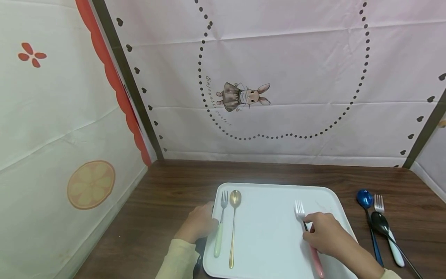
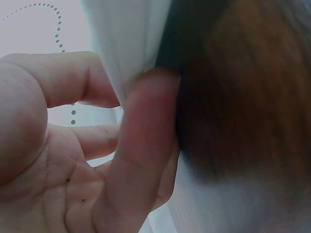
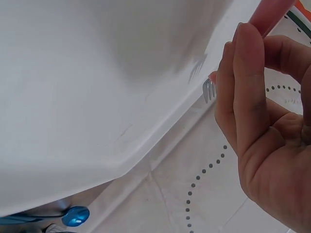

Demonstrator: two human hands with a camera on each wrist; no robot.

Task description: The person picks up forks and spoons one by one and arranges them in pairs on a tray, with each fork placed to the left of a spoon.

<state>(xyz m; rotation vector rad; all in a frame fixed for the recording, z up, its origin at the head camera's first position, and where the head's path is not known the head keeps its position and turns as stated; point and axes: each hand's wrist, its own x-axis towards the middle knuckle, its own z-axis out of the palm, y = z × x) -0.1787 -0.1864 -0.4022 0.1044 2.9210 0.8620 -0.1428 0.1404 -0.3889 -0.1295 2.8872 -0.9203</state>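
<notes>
A white rectangular tray (image 1: 268, 228) lies on the wooden table. My left hand (image 1: 198, 223) grips its left rim, thumb and fingers on either side of the edge in the left wrist view (image 2: 138, 145). Between the fingertips of my right hand (image 1: 325, 234) is a fork with a pink handle (image 1: 316, 260), held over the right part of the tray with its tines pointing away from me. On the tray's left side, a fork with a pale green handle (image 1: 218, 238) lies beside a gold spoon (image 1: 232, 236).
Right of the tray, a blue spoon (image 1: 364, 198), a white-handled fork (image 1: 396, 250) and a black spoon (image 1: 380, 223) lie together on the table (image 1: 163, 205), the black spoon across the fork. Printed cloth walls (image 1: 285, 69) rise at the back and sides.
</notes>
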